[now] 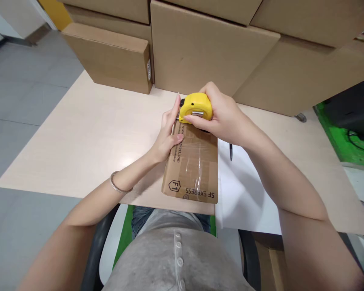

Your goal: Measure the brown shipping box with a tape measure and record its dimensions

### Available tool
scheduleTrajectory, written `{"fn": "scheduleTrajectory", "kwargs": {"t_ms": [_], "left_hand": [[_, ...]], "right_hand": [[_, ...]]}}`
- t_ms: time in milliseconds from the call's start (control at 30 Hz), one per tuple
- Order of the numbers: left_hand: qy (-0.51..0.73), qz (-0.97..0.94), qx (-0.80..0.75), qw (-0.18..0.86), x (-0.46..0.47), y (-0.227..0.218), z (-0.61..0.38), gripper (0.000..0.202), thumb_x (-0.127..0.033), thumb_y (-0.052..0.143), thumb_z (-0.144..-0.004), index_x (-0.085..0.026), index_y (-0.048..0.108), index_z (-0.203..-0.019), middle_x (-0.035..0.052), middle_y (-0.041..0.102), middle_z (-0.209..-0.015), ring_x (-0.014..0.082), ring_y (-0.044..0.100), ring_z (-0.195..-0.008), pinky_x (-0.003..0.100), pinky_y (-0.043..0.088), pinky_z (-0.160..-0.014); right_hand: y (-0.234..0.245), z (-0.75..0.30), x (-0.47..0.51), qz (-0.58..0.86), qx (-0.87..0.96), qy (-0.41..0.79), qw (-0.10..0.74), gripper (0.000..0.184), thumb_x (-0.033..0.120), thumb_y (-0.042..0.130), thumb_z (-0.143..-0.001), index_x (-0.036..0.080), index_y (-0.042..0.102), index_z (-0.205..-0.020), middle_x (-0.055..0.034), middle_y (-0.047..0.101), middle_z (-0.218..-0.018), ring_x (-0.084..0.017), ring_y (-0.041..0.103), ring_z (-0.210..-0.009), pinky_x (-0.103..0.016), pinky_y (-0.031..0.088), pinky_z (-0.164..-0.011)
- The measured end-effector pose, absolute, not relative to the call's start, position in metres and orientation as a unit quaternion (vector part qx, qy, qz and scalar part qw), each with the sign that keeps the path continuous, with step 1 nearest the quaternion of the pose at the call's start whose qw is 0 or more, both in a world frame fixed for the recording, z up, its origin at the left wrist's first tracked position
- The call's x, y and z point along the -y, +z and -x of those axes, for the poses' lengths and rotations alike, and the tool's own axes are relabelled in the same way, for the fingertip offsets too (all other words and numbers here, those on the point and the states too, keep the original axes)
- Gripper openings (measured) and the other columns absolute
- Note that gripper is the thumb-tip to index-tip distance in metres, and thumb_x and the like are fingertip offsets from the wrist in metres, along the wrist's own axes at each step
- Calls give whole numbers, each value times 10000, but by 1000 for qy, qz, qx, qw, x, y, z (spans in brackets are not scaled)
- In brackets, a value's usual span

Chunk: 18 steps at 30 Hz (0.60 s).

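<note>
A small brown cardboard box [194, 169] printed "SF EXPRESS" and sealed with clear tape lies on the pale wooden table [87, 137] in front of me. My right hand [224, 117] is wrapped round a yellow tape measure [195, 107] held over the box's far end. My left hand [166, 135] rests against the box's left edge, its fingers reaching up to the front of the tape measure. A metal bangle [118, 186] circles my left wrist.
Large cardboard boxes [200, 48] are stacked along the table's far side, with a flatter one [112, 56] at the left. A white sheet [245, 190] with a black pen [231, 151] lies right of the small box. A green surface [346, 137] sits far right.
</note>
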State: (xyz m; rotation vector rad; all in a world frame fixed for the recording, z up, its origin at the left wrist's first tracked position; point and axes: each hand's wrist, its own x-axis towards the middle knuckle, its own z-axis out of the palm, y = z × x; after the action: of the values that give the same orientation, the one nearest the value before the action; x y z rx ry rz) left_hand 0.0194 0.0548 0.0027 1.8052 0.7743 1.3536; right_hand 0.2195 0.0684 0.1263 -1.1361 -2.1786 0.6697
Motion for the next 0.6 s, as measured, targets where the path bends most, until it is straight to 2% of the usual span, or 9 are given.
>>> {"fn": "scheduleTrajectory", "kwargs": {"t_ms": [100,200,267,433,600], "left_hand": [[522,-722,-295,345,-55,5,-17,954,-826,523,-935,-324,297,-1714,115,565,-1542,386,483,-1466,618,338,-1297],[515,-739,-307,308,-56,4,-16,971,-857,481,-932,-310,308,-1715,121,555,-1569,373,489,-1439,591,347,-1278],[517,-742,-307,296,-57,2,-17,957,-857,476,-934,-322,318,-1712,110,550,-1584,373,480,-1441,585,344,-1271],[526,-734,-305,304,-57,-1,-18,945,-856,477,-931,-323,354,-1701,112,581,-1536,375,499,-1418,582,360,-1251],[531,-723,-308,318,-56,1,-17,916,-832,513,-932,-322,398,-1684,103,570,-1559,379,477,-1452,575,340,-1275]], "right_hand": [[135,-245,-54,454,818,216,280,336,451,816,-900,254,598,-1063,-9,707,-998,-229,702,-920,-415,608,-849],[139,-278,-37,497,790,206,295,298,409,814,-898,252,602,-1035,-14,710,-934,-185,648,-749,-360,565,-693],[137,-296,-30,519,767,218,308,295,388,826,-887,257,598,-1021,-26,717,-937,-174,620,-716,-339,521,-630],[119,-310,-31,523,745,259,323,331,413,855,-854,278,578,-975,-16,698,-951,-174,603,-743,-321,474,-602],[108,-307,-35,517,734,275,345,353,441,856,-840,288,572,-985,-12,677,-958,-190,596,-762,-341,478,-633]]}}
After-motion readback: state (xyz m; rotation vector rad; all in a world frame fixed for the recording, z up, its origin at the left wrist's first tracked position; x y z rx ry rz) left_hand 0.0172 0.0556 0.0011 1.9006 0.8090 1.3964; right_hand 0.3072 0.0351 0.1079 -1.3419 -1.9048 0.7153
